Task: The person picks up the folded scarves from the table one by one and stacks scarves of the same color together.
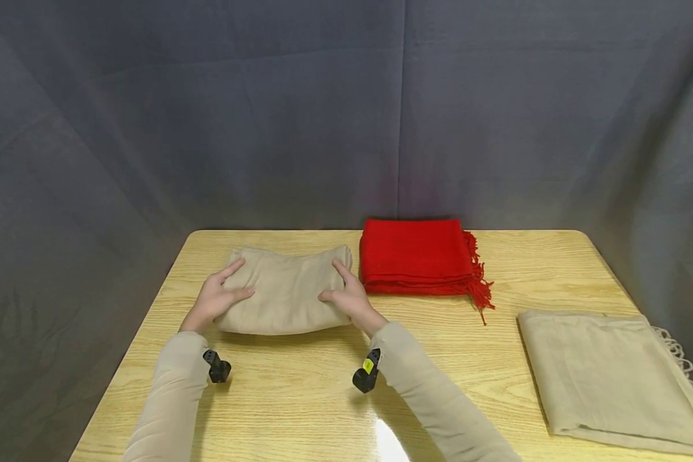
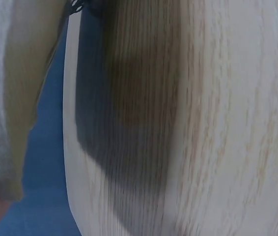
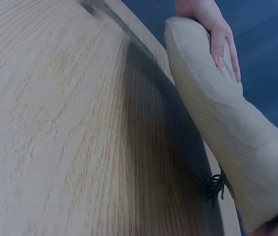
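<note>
Clamping folded beige cloth, left grip and right grip have some fingers hidden

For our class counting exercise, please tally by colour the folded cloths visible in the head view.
Beige: 2 (held cloth; lower-right cloth)
Red: 1 (red cloth)
Total: 3

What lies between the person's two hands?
A folded beige cloth, its ends gripped by the left hand and right hand; the head view shows it.
</note>
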A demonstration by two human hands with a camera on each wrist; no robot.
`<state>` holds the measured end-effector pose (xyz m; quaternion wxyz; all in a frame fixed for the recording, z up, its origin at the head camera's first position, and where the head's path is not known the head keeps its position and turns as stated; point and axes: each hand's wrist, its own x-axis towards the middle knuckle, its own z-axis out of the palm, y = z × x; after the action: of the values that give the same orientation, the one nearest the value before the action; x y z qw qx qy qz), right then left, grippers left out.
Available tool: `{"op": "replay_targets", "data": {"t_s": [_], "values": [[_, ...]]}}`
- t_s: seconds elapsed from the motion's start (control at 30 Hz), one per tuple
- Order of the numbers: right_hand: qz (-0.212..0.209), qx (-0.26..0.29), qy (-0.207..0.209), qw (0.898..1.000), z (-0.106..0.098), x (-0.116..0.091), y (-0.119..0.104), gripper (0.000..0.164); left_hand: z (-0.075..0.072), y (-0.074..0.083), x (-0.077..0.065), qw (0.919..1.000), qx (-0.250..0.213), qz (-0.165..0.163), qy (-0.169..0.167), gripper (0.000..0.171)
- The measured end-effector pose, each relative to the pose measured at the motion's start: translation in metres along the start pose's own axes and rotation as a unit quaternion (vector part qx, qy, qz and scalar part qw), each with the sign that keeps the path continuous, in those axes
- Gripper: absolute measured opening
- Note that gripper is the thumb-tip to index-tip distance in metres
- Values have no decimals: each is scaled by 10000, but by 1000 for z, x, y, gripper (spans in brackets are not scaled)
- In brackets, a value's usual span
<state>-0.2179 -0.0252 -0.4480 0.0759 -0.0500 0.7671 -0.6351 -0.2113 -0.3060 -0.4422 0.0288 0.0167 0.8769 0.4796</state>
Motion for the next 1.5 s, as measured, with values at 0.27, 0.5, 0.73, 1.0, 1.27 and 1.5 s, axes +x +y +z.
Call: {"op": "replay_targets", "data": {"t_s": [0.27, 0.5, 0.73, 1.0, 1.27, 1.5], "values": [[-53, -47, -37, 10000, -2, -3, -1, 81, -2, 4, -6, 9999, -23, 107, -7, 74], [-177, -144, -15, 9997, -5, -8, -3, 80, -1, 5, -11, 9998, -158, 131, -39, 74], [-275, -39, -62, 9996, -11, -13, -7, 80, 0, 11, -18, 9994, -128, 314, -3, 73], [-387, 133, -188, 9990, -19, -22, -15, 80, 0, 16, -21, 9988, -69, 474, -35, 73], [-311, 321, -261, 9987, -25, -31, -25, 79, 2, 22, -25, 9983, -68, 570, 20, 71], [-345, 392, -343, 9980, -33, -47, -51, 75, 3, 29, -29, 9983, -146, 557, 44, 71]]}}
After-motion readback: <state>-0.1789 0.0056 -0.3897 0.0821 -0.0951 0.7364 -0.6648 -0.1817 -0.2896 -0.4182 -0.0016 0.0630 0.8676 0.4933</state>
